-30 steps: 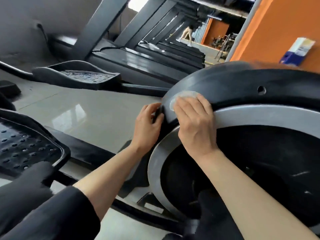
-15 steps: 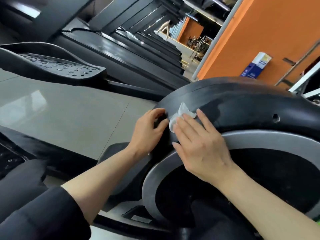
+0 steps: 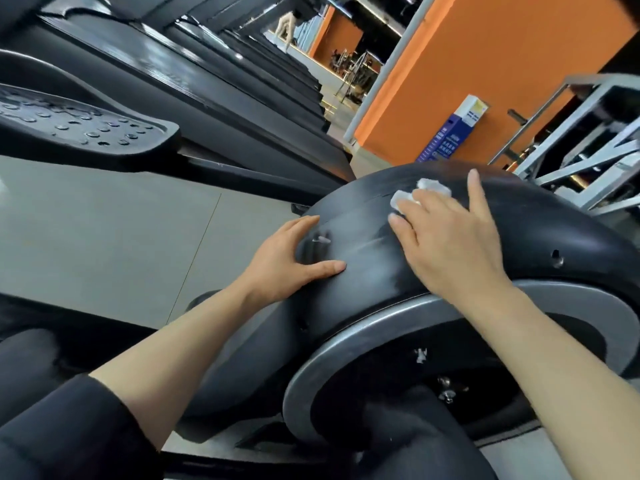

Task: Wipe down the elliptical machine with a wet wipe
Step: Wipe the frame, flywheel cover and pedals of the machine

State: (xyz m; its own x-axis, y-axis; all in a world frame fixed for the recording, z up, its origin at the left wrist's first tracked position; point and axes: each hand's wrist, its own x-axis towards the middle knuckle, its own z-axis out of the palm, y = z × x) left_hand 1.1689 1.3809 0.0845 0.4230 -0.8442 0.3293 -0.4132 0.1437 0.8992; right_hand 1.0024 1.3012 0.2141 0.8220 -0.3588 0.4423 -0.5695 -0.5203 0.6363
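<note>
I take the black flywheel housing (image 3: 363,282) of the elliptical machine as my landmark. My right hand (image 3: 450,244) lies flat on its upper curve, fingers straight and spread, pressing the white wet wipe (image 3: 412,197) against the plastic; the wipe bunches out from under my fingertips on the far side. My left hand (image 3: 287,261) rests on the housing's near-left edge, fingers relaxed and holding nothing, thumb laid along the surface, which I judge is only bracing.

On progress: a pale, streaky sheen runs down the housing between my two hands, and I read it as moisture from the wipe, so that band of the shell looks covered. The rest of the crown toward the small hole (image 3: 556,259) on the housing's right shows no such sheen. The silver ring (image 3: 346,344) below the housing and the dark recess inside it look untouched, and so does the studded foot pedal (image 3: 86,123) well to the housing's left. I judge the job is early, with most of the machine left to do.
</note>
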